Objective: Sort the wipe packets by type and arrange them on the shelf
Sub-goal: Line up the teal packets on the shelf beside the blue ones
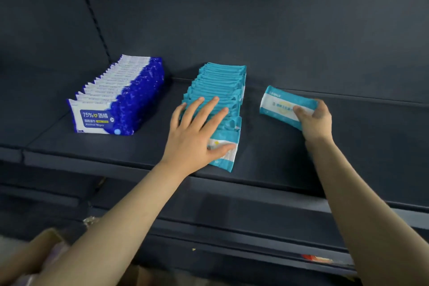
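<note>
Pressing flat with straight, spread fingers, the left hand [197, 132] lies on the teal row [220, 100] on the shelf [301, 169], thumb on its front packet. Left of it stands the blue row [118, 97]. Well to its right, the right hand [313, 118] grips a teal packet [282, 102].

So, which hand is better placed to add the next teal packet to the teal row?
The right hand: it grips a teal packet just right of the teal row. The left hand lies flat on that row and holds nothing.
</note>
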